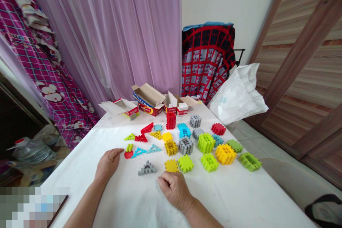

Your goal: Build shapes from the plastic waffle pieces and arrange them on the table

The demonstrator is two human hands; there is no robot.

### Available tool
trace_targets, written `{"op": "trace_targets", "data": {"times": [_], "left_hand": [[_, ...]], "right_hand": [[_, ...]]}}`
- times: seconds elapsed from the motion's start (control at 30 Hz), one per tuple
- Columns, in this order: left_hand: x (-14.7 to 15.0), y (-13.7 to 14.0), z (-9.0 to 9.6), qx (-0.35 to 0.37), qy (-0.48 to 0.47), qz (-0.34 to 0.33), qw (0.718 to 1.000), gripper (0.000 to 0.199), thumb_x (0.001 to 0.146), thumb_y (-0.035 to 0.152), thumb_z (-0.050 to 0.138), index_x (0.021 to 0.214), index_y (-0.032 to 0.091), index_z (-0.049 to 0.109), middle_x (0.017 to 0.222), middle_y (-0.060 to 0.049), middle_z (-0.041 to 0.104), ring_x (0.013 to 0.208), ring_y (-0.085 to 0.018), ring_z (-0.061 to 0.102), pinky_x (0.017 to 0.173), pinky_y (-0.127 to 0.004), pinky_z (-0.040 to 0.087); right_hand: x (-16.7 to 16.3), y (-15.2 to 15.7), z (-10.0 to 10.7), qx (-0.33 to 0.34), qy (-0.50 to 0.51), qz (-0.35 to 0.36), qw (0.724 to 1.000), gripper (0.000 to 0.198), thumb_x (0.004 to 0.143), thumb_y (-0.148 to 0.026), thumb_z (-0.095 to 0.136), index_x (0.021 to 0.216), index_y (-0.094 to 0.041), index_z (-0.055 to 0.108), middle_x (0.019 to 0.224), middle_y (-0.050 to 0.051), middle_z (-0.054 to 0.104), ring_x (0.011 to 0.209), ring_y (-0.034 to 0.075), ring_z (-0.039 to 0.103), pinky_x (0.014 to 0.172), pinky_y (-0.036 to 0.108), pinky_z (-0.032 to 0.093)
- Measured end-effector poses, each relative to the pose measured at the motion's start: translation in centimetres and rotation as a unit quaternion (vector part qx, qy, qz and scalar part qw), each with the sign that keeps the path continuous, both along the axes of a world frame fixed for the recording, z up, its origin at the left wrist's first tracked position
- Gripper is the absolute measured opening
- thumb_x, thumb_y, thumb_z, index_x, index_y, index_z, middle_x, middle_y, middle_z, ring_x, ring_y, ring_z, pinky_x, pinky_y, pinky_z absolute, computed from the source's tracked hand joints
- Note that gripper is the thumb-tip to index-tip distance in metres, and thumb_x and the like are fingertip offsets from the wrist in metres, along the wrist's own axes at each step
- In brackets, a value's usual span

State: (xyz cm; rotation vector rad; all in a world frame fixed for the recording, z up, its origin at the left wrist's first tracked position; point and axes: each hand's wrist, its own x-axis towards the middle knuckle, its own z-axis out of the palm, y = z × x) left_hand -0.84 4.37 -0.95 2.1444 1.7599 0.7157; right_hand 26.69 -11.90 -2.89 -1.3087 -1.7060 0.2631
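My left hand (108, 164) rests on the white table, its pointing finger stretched out beside a red round piece (128, 154) with green pegs; nothing shows in it. My right hand (175, 189) lies on the cloth as a loose fist, with nothing visible inside. Just beyond it sit a flat yellow square block (171, 165) and a flat lime green block (186, 164). Between my hands stands a grey triangular block (147, 168). Two blue triangular pieces (139, 152) lie near my left fingertips. Stacks of interlocking blocks, such as an orange-yellow stack (226, 154), fill the right side.
Opened cardboard boxes (148, 99) line the table's far edge. A white plastic bag (237, 94) hangs at the far right corner. A red stack (171, 120) stands near the boxes. At the lower left is a blurred-out flat object (32, 208). Purple curtains (120, 35) hang behind.
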Motion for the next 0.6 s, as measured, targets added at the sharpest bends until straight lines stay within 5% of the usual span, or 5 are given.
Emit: {"op": "trace_targets", "data": {"times": [0.3,0.47,0.6], "left_hand": [[0.0,6.0,2.7,-0.073,-0.191,0.146,0.968,0.03,0.085,0.036,0.059,0.11,0.022,0.066,0.097,-0.004,0.073,0.095,-0.023,0.068,0.086,-0.035,0.051],[1.2,12.0,5.2,-0.118,-0.347,0.201,0.908,0.039,0.092,0.04,0.059,0.123,0.018,0.058,0.124,-0.009,0.062,0.104,-0.022,0.064,0.087,-0.044,0.055],[2.2,15.8,6.2,-0.142,-0.421,0.234,0.865,0.04,0.091,0.039,0.061,0.125,0.019,0.057,0.126,-0.009,0.06,0.106,-0.023,0.063,0.088,-0.046,0.055]], "right_hand": [[0.0,0.0,-0.5,-0.008,0.0,0.004,1.0,0.038,0.091,-0.029,0.048,0.054,-0.02,0.044,0.046,-0.004,0.051,0.043,0.008,0.048,0.049,0.024,0.026],[0.1,0.3,-2.1,0.017,-0.02,0.017,1.0,0.035,0.09,-0.027,0.047,0.055,-0.021,0.045,0.045,-0.004,0.055,0.041,0.009,0.051,0.047,0.023,0.026],[-0.2,1.1,-5.0,0.026,-0.04,-0.01,0.999,0.03,0.085,-0.029,0.054,0.055,-0.024,0.052,0.042,-0.004,0.057,0.037,0.011,0.05,0.042,0.024,0.025]]}}
